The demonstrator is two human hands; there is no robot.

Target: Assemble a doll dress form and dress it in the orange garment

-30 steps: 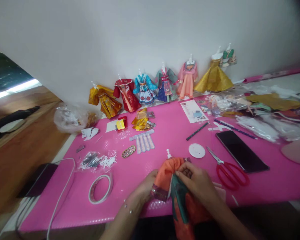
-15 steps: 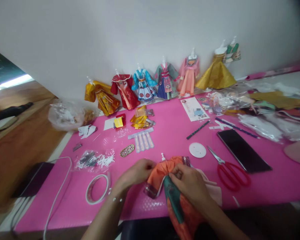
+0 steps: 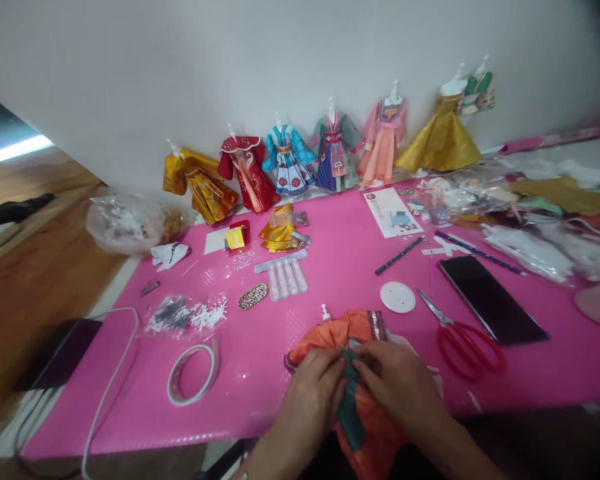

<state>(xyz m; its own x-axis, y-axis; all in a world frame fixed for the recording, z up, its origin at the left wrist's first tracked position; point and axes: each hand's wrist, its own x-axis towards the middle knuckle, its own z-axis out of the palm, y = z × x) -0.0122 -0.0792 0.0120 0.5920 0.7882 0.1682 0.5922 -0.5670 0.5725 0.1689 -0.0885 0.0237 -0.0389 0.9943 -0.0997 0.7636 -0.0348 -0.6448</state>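
An orange doll dress [image 3: 330, 331] with a dark green front panel [image 3: 351, 417] lies at the near edge of the pink table, on a doll form with a white neck peg [image 3: 325, 311]. Patterned trim edges its sleeves. My left hand [image 3: 316, 387] pinches the dress at the waist, at the left side of the green panel. Close beside it, my right hand [image 3: 397, 380] pinches the same panel from the right. The fingertips nearly meet over the top of the green cloth. Part of the skirt hangs below the table edge. Pale pink fabric shows partly behind my right hand.
Red-handled scissors [image 3: 467, 347], a black phone [image 3: 493, 300] and a white disc [image 3: 398, 297] lie to the right. A tape roll [image 3: 193, 375] and a bag of small white pieces [image 3: 187, 316] lie left. Several dressed doll forms [image 3: 287, 160] lean against the wall.
My left hand has moved right and down from the dress's left shoulder to its waist, meeting my right hand. The camera view has shifted slightly.
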